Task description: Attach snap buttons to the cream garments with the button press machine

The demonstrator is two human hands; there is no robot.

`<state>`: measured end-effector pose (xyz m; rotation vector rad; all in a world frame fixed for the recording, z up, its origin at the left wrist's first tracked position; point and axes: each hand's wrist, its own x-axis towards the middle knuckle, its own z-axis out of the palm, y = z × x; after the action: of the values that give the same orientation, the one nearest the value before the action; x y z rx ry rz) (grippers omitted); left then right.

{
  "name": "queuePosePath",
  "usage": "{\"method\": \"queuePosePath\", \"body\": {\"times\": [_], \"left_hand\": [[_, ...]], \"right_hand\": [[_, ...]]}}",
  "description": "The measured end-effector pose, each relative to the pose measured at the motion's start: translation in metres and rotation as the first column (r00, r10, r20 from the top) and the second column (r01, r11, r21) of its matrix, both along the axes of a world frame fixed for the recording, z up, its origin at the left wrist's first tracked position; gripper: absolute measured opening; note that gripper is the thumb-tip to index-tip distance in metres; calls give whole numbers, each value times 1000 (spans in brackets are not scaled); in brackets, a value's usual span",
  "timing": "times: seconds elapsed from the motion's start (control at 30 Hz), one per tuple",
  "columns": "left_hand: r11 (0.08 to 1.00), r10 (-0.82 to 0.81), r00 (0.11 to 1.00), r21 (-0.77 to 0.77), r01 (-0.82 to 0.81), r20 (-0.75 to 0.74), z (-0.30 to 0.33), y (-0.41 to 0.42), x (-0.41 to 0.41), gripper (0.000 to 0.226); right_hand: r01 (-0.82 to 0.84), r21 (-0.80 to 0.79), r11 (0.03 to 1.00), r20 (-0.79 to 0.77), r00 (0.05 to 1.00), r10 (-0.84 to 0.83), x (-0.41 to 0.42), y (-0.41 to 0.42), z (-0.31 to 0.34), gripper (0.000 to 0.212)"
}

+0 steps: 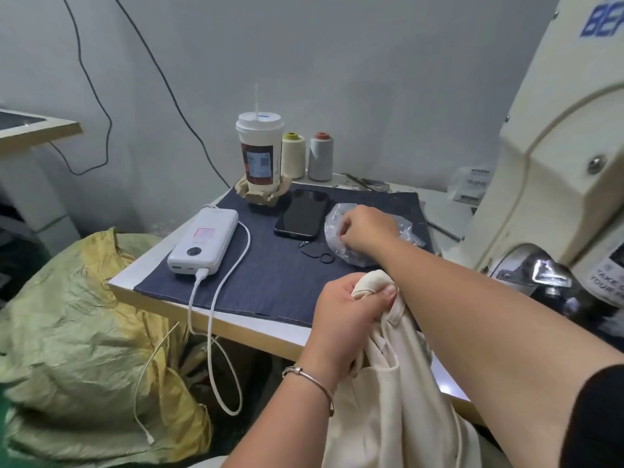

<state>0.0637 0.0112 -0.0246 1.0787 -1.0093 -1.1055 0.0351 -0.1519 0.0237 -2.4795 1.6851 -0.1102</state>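
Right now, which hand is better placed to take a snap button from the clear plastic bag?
Right. The right hand already rests on the clear plastic bag on the blue cloth, while the left hand grips the cream garment.

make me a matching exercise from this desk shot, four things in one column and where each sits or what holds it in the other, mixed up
Things
1. phone
2. cup
3. cream garment
4. clear plastic bag

Places
A. gripped by the left hand
B. under the right hand
C. in a crumpled paper holder
D. flat on the dark cloth, right of the power bank

Pairs: 1-D, 2-C, 3-A, 4-B
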Motion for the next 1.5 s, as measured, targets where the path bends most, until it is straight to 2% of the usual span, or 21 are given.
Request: {"method": "queuePosePath", "body": {"times": [0.07, 0.2, 0.37, 0.5, 0.63, 0.7, 0.87, 1.0, 1.17, 1.3, 1.43, 1.5], "left_hand": [[1000, -4, 1000, -4, 4, -5, -1, 0, 1, 30], [1000, 0, 999, -16, 0, -37, -1, 0, 0, 31], [1000, 14, 1000, -7, -14, -9, -1, 1, 0, 31], [1000, 11, 1000, 7, -11, 9, 0, 1, 0, 29], [1000, 25, 999, 16, -25, 20, 2, 1, 0, 12], [999, 24, 999, 22, -25, 25, 1, 1, -1, 14], [999, 24, 999, 25, -25, 21, 1, 0, -1, 24], [999, 36, 999, 29, -36, 18, 0, 0, -2, 22], [996, 51, 999, 72, -52, 18, 1, -1, -2, 9], [992, 81, 996, 89, -85, 48, 3, -1, -3, 8], [992, 67, 996, 104, -73, 59, 12, 2, -8, 8], [988, 70, 991, 128, -84, 110, 16, 2, -11, 19]], "right_hand": [[-2, -9, 1000, -2, 1000, 2, 1, -1, -1, 21], [34, 2, 999, -1, 999, -34, 5, -2, -1, 23], [38, 45, 998, 5, 999, -38, 3, -2, -1, 26], [73, 80, 994, 113, 990, -81, 0, -4, -3, 21], [93, 103, 990, 238, 964, -115, -4, -5, -7, 14], [85, 105, 991, 282, 953, -112, -6, -6, -8, 10], [61, 103, 993, 309, 947, -91, -8, -8, -12, 14], [57, 68, 996, 345, 936, -76, -11, -7, -12, 25], [113, -55, 992, 554, 830, -64, -23, 9, -3, 13], [49, -141, 989, 719, 691, 68, -40, 48, 13, 13], [-28, -184, 982, 772, 614, 162, -68, 97, 22, 10], [-57, -189, 980, 783, 594, 186, -84, 122, 21, 8]]}}
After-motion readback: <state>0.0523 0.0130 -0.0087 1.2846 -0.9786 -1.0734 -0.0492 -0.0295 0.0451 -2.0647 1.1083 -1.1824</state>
